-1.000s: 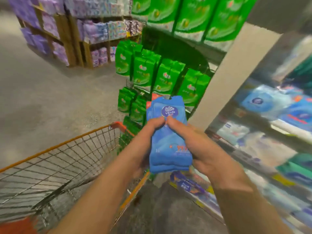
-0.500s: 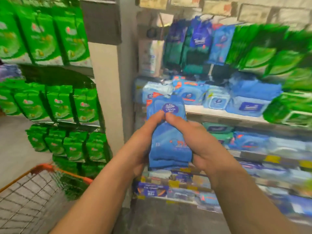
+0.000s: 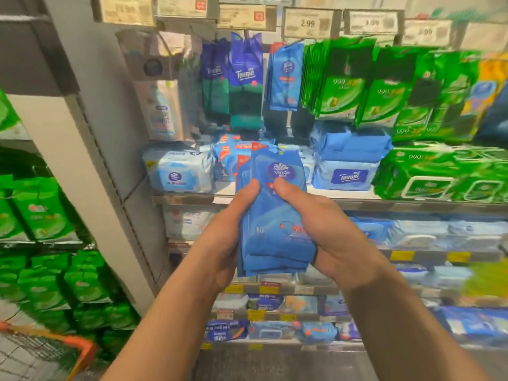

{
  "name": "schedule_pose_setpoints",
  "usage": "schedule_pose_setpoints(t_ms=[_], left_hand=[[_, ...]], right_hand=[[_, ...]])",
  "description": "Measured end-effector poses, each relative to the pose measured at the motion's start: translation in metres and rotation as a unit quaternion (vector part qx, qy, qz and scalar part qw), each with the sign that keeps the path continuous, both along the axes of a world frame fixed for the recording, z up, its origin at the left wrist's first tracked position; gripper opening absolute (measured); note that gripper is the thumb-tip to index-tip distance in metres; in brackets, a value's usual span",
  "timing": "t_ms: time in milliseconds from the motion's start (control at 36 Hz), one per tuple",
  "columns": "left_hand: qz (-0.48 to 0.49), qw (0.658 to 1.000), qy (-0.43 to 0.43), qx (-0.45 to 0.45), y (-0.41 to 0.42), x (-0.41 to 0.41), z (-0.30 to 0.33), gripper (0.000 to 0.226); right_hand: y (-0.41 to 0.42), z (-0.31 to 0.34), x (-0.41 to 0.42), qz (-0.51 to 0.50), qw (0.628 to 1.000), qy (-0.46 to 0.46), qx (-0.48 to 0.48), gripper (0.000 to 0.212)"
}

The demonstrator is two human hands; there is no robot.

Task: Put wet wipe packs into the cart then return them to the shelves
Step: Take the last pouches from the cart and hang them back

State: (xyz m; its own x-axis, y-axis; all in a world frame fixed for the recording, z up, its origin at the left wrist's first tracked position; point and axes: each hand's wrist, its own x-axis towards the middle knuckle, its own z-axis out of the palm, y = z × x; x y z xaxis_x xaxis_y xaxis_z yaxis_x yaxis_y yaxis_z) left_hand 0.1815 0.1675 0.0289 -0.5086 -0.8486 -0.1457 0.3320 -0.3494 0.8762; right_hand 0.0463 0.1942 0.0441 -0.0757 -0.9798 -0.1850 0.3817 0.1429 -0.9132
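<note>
Cart [image 3: 82,349] corner at our 7 o'clock, orange rim, blurred. Left hand [image 3: 229,237] grasps the left edge of the blue wet wipe packs [image 3: 272,215], thumb on the front. Packs stacked upright at centre, in front of the shelves [image 3: 357,202]. Right hand [image 3: 327,237] grasps the right edge. Green packs [image 3: 439,171] at 2 o'clock.

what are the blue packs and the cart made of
Blue packs: thin soft plastic film by the look, slightly glossy, creasing where the left hand and right hand grip the stack. Cart: seemingly metal wire mesh with an orange rim, likely plastic; too blurred to be sure.
</note>
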Motion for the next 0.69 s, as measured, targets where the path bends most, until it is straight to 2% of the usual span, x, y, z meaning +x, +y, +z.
schedule_pose_setpoints(t_ms=[83, 167, 278, 361, 444, 556, 611, 694], left_hand=[[-0.015, 1.000, 0.014, 0.009, -0.017, -0.007, 0.000, 0.054], [-0.036, 0.999, 0.029, 0.015, -0.040, -0.012, -0.002, 0.061], [-0.047, 0.997, 0.060, 0.023, -0.076, -0.019, -0.005, 0.062], [-0.041, 0.996, 0.071, 0.017, -0.100, -0.022, -0.004, 0.063], [-0.042, 0.994, 0.092, 0.034, -0.127, -0.022, -0.003, 0.052], [-0.042, 0.992, 0.112, 0.040, -0.168, -0.024, -0.004, 0.051], [-0.049, 0.991, 0.120, 0.036, -0.184, -0.027, -0.004, 0.053], [-0.059, 0.989, 0.133, 0.030, -0.207, -0.031, -0.008, 0.062]], right_hand=[[-0.013, 0.000, -0.007, 0.012, 1.000, 0.000, -0.012, 0.045], [-0.031, 0.001, -0.014, 0.006, 1.000, 0.014, -0.018, 0.048], [-0.064, 0.003, -0.017, -0.048, 0.998, 0.044, -0.015, 0.066], [-0.086, 0.006, -0.018, -0.080, 0.995, 0.059, -0.025, 0.054], [-0.111, 0.009, -0.015, -0.085, 0.993, 0.074, -0.044, 0.047], [-0.147, 0.011, -0.015, -0.110, 0.983, 0.130, -0.074, 0.027], [-0.160, 0.012, -0.017, -0.121, 0.977, 0.153, -0.085, 0.020], [-0.178, 0.009, -0.022, -0.160, 0.962, 0.197, -0.096, 0.021]])
